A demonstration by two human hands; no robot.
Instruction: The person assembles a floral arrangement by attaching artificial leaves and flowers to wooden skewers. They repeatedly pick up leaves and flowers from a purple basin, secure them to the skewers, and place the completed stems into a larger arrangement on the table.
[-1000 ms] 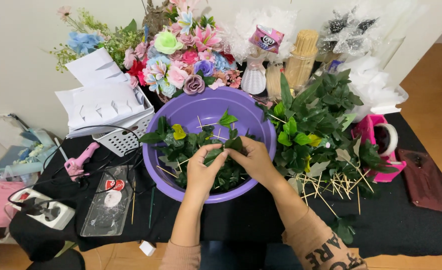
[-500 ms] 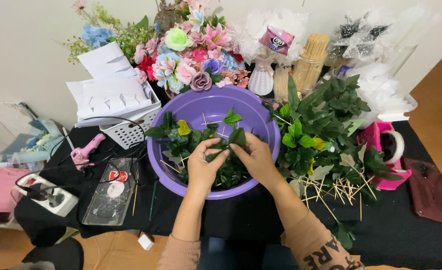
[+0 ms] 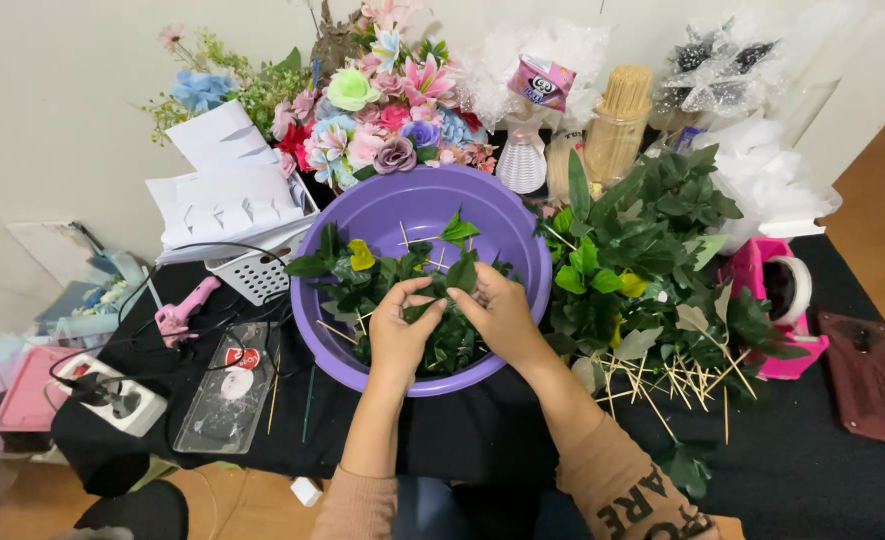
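A light, pliable leaf sprig (image 3: 440, 300) on a thin, stiff stick is pinched by the nearly closed left hand (image 3: 399, 335) and right hand (image 3: 502, 312) over the purple basin (image 3: 522, 225); the stick is judged the firmer hold.

One head-worn camera looks steeply down, close over the table (image 3: 822, 470).

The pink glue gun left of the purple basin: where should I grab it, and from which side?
Grip the glue gun by its handle, the thicker part, probably coming from above since it lies flat on the black table. Its black cord loops around it, so lift slowly. Both the left hand and the right hand are in the basin now.
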